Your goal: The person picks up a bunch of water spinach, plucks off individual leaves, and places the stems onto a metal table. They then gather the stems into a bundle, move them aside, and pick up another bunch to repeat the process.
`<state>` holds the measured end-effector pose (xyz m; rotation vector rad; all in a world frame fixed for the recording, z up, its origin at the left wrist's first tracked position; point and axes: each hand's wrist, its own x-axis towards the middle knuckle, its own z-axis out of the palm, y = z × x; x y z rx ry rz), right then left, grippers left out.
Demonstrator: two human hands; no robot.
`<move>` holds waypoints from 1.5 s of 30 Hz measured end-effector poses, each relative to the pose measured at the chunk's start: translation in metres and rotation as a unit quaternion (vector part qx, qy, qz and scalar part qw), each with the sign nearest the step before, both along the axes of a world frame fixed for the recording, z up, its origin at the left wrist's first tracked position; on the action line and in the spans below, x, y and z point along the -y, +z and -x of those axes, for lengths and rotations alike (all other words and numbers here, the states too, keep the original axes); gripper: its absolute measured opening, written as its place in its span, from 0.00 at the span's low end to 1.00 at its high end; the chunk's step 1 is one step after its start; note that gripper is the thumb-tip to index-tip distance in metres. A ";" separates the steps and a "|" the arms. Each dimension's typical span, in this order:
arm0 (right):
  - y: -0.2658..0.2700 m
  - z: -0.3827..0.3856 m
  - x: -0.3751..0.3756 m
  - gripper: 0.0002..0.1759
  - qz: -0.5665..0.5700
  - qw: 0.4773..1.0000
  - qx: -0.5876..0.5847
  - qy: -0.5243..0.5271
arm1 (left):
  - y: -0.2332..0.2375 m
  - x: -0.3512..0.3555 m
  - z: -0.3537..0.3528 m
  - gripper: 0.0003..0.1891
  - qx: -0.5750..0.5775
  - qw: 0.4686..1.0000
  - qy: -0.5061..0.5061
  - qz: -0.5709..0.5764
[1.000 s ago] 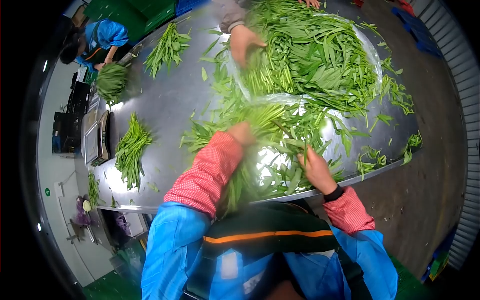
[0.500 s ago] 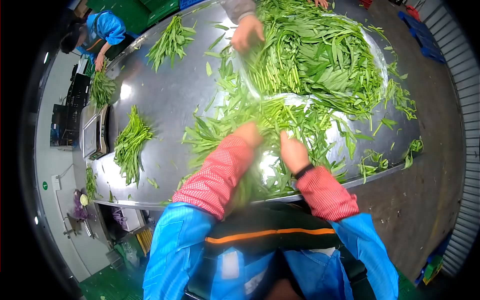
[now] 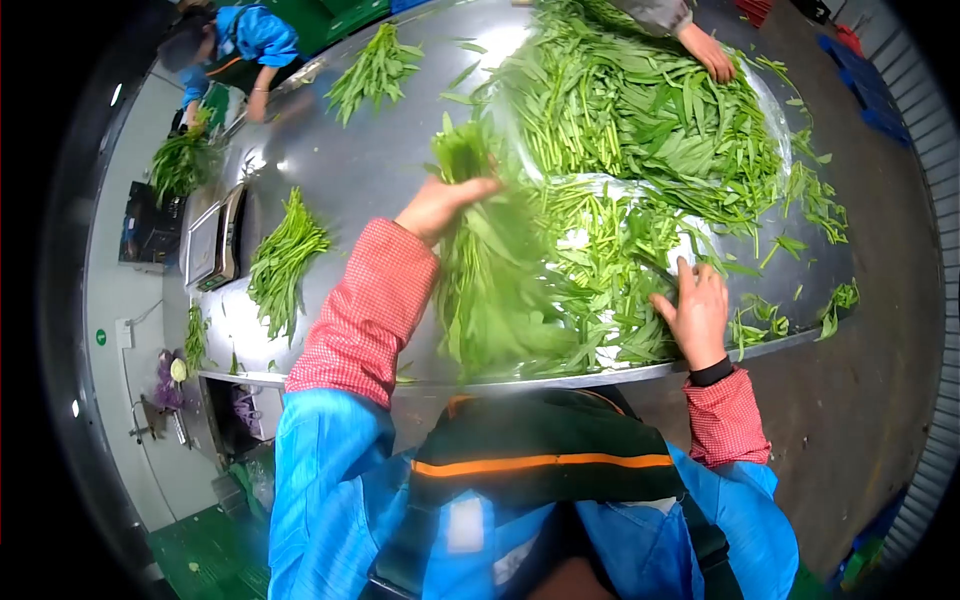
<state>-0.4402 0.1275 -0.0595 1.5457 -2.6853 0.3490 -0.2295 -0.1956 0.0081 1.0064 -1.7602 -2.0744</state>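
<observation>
My left hand (image 3: 445, 205) is wrapped round a bunch of long-leaved greens (image 3: 490, 270), held above the steel table and blurred by motion. Its cut stems point up and away, and its leaves hang toward me. My right hand (image 3: 700, 310) is over loose leaves and stems (image 3: 600, 290) near the table's front edge, thumb and fingers apart. A narrow dark strip (image 3: 655, 270) lies between its thumb and forefinger; I cannot make out what it is. Beyond is a large heap of the same greens (image 3: 660, 130) on clear plastic.
Another person's hand (image 3: 708, 52) touches the heap's far side. Separate bunches lie on the left of the steel table (image 3: 370, 170), one (image 3: 288, 260) near a scale (image 3: 215, 240). At the far left, a co-worker in blue (image 3: 255, 40) is by another bunch (image 3: 185, 160).
My left hand has moved left and away from the pile, lifting the bunch. My right hand has gone right, and its fingers have spread. The other person's hand has shifted right across the heap.
</observation>
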 end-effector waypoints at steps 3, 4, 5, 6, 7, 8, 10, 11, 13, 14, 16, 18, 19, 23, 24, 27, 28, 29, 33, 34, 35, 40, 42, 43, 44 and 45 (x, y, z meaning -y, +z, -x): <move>0.035 -0.002 0.039 0.34 0.156 0.974 0.158 0.043 | 0.007 0.004 -0.006 0.18 -0.082 0.993 0.040 -0.074; 0.044 -0.003 0.054 0.32 0.181 0.955 0.232 0.049 | 0.009 0.002 -0.006 0.18 -0.082 0.993 0.050 -0.070; 0.051 -0.005 0.068 0.32 0.193 0.931 0.305 0.057 | 0.009 -0.002 -0.006 0.18 -0.083 0.992 0.061 -0.067; 0.057 -0.010 0.080 0.31 0.202 0.902 0.375 0.066 | 0.009 -0.005 -0.006 0.17 -0.083 0.992 0.072 -0.064; 0.062 -0.020 0.092 0.31 0.210 0.896 0.380 0.092 | 0.010 -0.009 -0.004 0.17 -0.068 0.991 0.089 -0.068; 0.067 -0.031 0.102 0.31 0.217 0.889 0.385 0.119 | 0.008 -0.012 -0.003 0.16 -0.072 0.991 0.100 -0.053; 0.077 -0.047 0.118 0.40 0.192 0.916 0.306 0.172 | 0.015 -0.020 0.001 0.17 -0.064 0.991 0.110 -0.035; 0.074 -0.051 0.126 0.44 0.177 0.919 0.306 0.174 | 0.018 -0.022 0.002 0.18 -0.068 0.991 0.109 -0.035; 0.067 -0.047 0.143 0.53 0.135 0.898 0.374 0.189 | 0.022 -0.026 0.004 0.18 -0.078 0.991 0.105 -0.038; 0.060 -0.042 0.153 0.58 0.109 0.868 0.441 0.201 | 0.023 -0.027 0.006 0.19 -0.080 0.990 0.111 -0.037; 0.037 -0.039 0.170 0.60 0.085 0.768 0.590 0.234 | 0.024 -0.029 0.013 0.20 -0.084 0.988 0.122 -0.035; 0.033 -0.057 0.171 0.46 0.120 0.621 0.728 0.266 | 0.020 -0.028 0.021 0.16 -0.064 0.982 0.178 -0.023; 0.027 -0.063 0.170 0.44 0.089 0.583 0.766 0.254 | 0.018 -0.027 0.024 0.15 -0.086 0.977 0.190 -0.049; 0.016 -0.099 0.162 0.32 0.104 0.494 0.854 0.127 | -0.002 -0.028 0.030 0.16 -0.077 0.969 0.227 -0.056; 0.014 -0.103 0.159 0.30 0.118 0.490 0.858 0.096 | -0.008 -0.028 0.029 0.20 -0.054 0.982 0.179 -0.018; 0.001 -0.107 0.150 0.23 0.135 0.460 0.877 0.001 | -0.005 -0.034 0.019 0.35 -0.040 0.999 0.000 0.013; -0.001 -0.107 0.148 0.21 0.145 0.442 0.885 -0.019 | -0.006 -0.042 0.009 0.38 -0.016 0.999 0.031 0.030; -0.002 -0.104 0.147 0.19 0.169 0.455 0.875 -0.005 | -0.008 -0.054 -0.001 0.41 0.008 0.997 0.060 0.048; -0.010 -0.102 0.149 0.16 0.234 0.442 0.866 -0.012 | -0.014 -0.101 -0.029 0.49 0.046 0.997 0.050 0.036; -0.015 -0.105 0.150 0.16 0.241 0.447 0.861 -0.020 | -0.044 -0.102 -0.041 0.52 0.106 0.984 0.048 0.138; -0.023 -0.108 0.153 0.16 0.248 0.451 0.857 -0.027 | -0.037 -0.116 -0.042 0.55 0.113 0.978 0.072 0.160; -0.028 -0.122 0.160 0.16 0.190 0.401 0.896 -0.018 | -0.076 -0.155 -0.038 0.66 0.084 0.956 0.136 0.246; -0.030 -0.122 0.160 0.18 0.205 0.359 0.910 0.007 | -0.063 -0.156 -0.035 0.69 0.051 0.962 0.152 0.221; -0.025 -0.121 0.158 0.18 0.208 0.334 0.919 0.019 | -0.064 -0.155 -0.036 0.66 0.037 0.967 0.165 0.193; -0.023 -0.121 0.157 0.19 0.211 0.309 0.927 0.031 | -0.074 -0.151 -0.042 0.65 0.052 0.969 0.152 0.190; -0.024 -0.121 0.158 0.18 0.184 0.337 0.923 0.021 | -0.090 -0.143 -0.051 0.64 0.066 0.970 0.139 0.187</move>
